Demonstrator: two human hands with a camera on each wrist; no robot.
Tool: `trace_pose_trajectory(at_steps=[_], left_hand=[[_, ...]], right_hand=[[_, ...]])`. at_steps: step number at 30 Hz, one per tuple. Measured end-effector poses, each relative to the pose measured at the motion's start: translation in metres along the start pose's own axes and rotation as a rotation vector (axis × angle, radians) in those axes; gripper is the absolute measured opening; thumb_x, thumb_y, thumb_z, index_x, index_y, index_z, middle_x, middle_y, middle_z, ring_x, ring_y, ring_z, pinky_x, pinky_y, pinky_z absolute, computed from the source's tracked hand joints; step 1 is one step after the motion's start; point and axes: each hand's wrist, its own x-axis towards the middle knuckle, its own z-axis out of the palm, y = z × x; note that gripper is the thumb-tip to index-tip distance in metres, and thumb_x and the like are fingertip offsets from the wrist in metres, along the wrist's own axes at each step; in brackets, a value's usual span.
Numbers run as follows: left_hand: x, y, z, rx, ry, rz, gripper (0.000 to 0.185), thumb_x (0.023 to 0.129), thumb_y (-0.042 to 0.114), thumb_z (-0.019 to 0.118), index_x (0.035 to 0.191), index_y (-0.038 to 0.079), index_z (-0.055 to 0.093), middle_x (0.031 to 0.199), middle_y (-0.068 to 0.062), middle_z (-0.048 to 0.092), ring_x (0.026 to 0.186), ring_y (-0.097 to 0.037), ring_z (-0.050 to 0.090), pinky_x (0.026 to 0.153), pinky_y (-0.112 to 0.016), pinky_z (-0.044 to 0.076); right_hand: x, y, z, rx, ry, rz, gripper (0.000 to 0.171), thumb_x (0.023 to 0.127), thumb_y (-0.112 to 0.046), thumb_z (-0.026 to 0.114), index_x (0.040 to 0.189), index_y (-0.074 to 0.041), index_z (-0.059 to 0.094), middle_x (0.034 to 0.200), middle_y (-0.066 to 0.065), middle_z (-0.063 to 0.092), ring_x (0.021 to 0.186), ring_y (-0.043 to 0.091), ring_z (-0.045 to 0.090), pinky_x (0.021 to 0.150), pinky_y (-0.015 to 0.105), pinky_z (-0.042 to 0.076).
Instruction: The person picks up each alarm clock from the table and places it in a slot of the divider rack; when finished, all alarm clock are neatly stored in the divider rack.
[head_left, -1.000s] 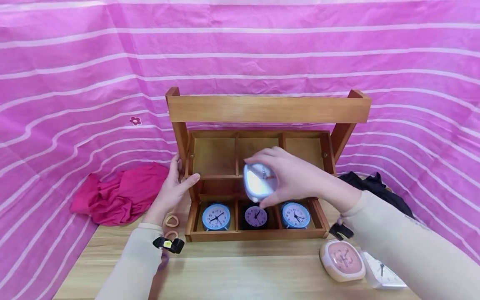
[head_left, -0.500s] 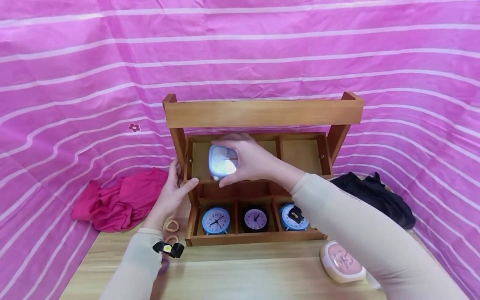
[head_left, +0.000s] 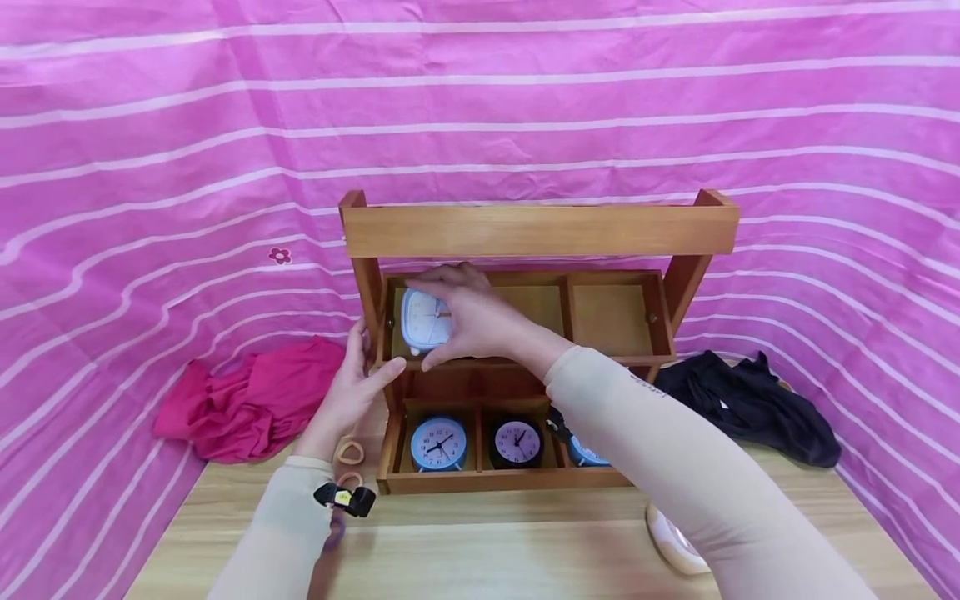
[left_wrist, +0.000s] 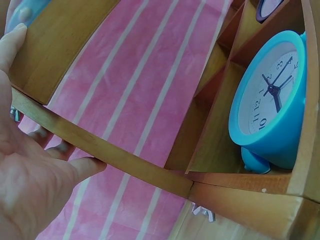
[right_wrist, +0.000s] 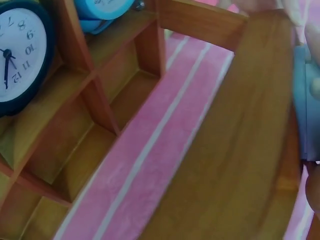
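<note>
The pale-blue, rounded-square plastic clock [head_left: 423,321] is at the ten-o'clock compartment of the brown wooden rack [head_left: 540,231], contact there unclear, your right hand [head_left: 476,319] clamping it between thumb and fingers. At eight o'clock from it, your left hand [head_left: 356,385] grips the rack's side, thumb apart.

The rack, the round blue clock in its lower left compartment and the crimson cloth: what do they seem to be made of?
Rack: wood, apparently varnished, with visible grain and slight sheen. Round blue clock: probably plastic; smooth, evenly coloured case. Crimson cloth: matt fabric in soft folds; fibre unclear.
</note>
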Motion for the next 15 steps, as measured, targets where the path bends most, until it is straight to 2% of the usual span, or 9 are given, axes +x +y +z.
trace_pose_trajectory(at_steps=[6, 15], left_hand=[[0.001, 0.000, 0.004, -0.008, -0.012, 0.004, 0.087, 0.103, 0.012, 0.064, 0.166, 0.019, 0.004, 0.170, -0.015, 0.017, 0.157, -0.032, 0.019, 0.124, -0.058, 0.024], [0.007, 0.002, 0.005, 0.000, -0.018, 0.023, 0.088, 0.103, 0.015, 0.066, 0.166, 0.021, 0.005, 0.171, -0.015, 0.015, 0.157, -0.031, 0.018, 0.125, -0.058, 0.023]], right_hand=[[-0.001, 0.008, 0.007, -0.050, -0.024, -0.007, 0.118, 0.063, -0.061, 0.095, 0.161, -0.020, 0.042, 0.162, 0.004, 0.042, 0.152, 0.027, 0.030, 0.129, 0.046, 0.013], [-0.001, 0.013, 0.006, -0.082, -0.007, -0.021, 0.119, 0.062, -0.067, 0.092, 0.161, -0.026, 0.039, 0.160, 0.008, 0.041, 0.143, 0.032, 0.032, 0.121, 0.056, 0.022]])
